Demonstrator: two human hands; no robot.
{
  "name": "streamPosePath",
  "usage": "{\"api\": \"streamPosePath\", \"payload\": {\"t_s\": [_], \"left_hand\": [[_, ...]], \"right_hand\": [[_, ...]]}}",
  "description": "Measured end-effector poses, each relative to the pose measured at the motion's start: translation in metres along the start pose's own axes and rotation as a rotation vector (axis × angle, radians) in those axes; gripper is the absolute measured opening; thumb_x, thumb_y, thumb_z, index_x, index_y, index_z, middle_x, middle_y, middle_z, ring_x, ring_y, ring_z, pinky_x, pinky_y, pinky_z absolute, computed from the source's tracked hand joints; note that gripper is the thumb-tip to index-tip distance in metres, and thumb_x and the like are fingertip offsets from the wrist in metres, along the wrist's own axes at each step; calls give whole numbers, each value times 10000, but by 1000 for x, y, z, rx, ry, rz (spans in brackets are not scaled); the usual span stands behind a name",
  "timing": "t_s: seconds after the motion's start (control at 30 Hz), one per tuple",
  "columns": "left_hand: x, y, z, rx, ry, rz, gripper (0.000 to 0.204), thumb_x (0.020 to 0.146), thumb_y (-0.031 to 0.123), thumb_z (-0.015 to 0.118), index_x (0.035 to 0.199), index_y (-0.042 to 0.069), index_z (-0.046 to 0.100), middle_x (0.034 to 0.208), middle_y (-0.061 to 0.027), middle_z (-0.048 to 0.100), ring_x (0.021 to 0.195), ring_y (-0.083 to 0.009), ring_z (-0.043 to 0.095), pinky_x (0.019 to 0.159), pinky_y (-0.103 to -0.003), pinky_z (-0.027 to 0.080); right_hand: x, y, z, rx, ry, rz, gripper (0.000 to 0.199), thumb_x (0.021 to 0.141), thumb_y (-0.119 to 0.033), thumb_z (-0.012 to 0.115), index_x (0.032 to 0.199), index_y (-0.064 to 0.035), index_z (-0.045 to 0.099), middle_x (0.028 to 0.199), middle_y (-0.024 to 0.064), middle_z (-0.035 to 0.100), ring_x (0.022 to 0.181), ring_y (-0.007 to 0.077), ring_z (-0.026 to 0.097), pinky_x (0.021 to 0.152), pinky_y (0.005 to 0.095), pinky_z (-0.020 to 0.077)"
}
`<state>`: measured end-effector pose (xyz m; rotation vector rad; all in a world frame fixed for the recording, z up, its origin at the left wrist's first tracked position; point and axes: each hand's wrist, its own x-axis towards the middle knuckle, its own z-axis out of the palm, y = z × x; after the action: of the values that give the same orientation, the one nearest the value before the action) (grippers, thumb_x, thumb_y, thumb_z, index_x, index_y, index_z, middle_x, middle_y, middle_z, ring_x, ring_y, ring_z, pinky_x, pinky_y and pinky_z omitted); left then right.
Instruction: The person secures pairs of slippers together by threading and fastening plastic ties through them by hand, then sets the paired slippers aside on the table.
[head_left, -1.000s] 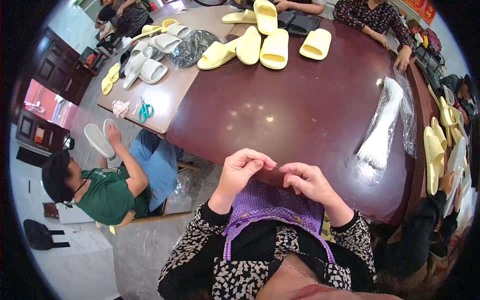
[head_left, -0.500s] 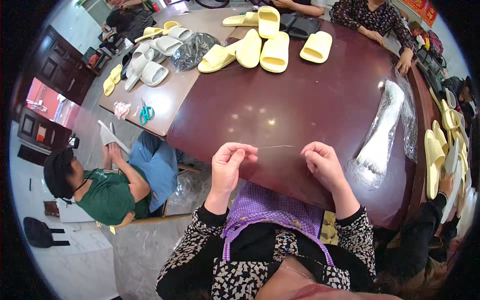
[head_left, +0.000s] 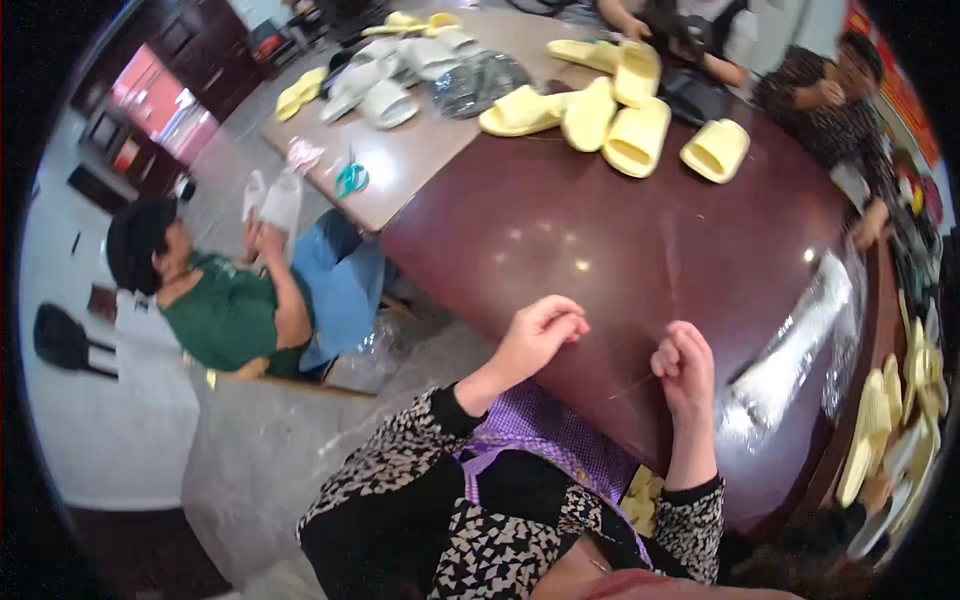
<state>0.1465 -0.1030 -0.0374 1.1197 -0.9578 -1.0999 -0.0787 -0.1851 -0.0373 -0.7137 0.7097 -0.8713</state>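
Table (head_left: 640,230), centre of frame: dark red-brown wood, glossy, with light spots reflected. Slippers (head_left: 612,120), upper centre: pale yellow, matt, foam-like. Bag (head_left: 790,350), right: clear plastic, shiny and crinkled; apron (head_left: 545,430), lower centre: purple woven cloth.

The left hand (head_left: 535,335) is closed into a loose fist, fingertips pinched together, raised just over the near edge of the dark red table (head_left: 620,230). The right hand (head_left: 685,365) sits at about three o'clock from it, a little lower, also curled with thumb and fingers pressed together. From the right hand a thin thread (head_left: 632,386) slants away toward eight o'clock, pale and fine against the glossy wood; where it ends is too faint to tell. Below both hands, at six o'clock, a purple woven cloth (head_left: 545,435) lies in the person's lap, partly tucked under the table's rim.
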Motion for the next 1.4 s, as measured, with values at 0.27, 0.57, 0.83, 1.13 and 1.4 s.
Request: {"api": "streamPosePath", "payload": {"t_s": [0.27,0.57,0.83,1.13,1.4], "left_hand": [[-6,-11,5,189,-86,-1,142,885,45,536,1015,-4,568,880,-57,642,816,-105,606,726,-242,488],[-1,-11,-2,334,-83,32,175,880,55,544,1043,-5,555,881,-58,641,822,-100,601,722,-242,483],[0,-13,-4,399,-29,89,182,878,40,541,1052,-11,554,898,-71,638,832,-102,598,733,-246,485],[6,11,-38,572,283,295,167,857,-6,538,1020,-27,569,929,-73,628,858,-123,590,765,-248,473],[4,32,-49,838,272,535,258,796,-20,562,1053,-19,552,988,-149,590,893,-277,577,799,-344,463]], "right_hand": [[11,-2,-24,274,-27,-121,118,917,-156,502,975,-70,559,616,-20,425,465,77,338,474,242,296],[14,3,-27,261,-45,-80,132,918,-167,504,991,-69,554,614,-23,417,475,79,338,477,243,293],[13,-3,-26,287,37,-138,112,916,-157,503,969,-77,561,608,-25,407,475,80,339,483,242,310],[9,-11,-24,262,33,-169,119,900,-173,524,959,-74,552,611,-19,434,477,83,353,485,249,327],[6,-13,-22,265,25,-181,108,899,-169,522,943,-73,544,606,-11,446,469,85,359,478,252,343]]}}
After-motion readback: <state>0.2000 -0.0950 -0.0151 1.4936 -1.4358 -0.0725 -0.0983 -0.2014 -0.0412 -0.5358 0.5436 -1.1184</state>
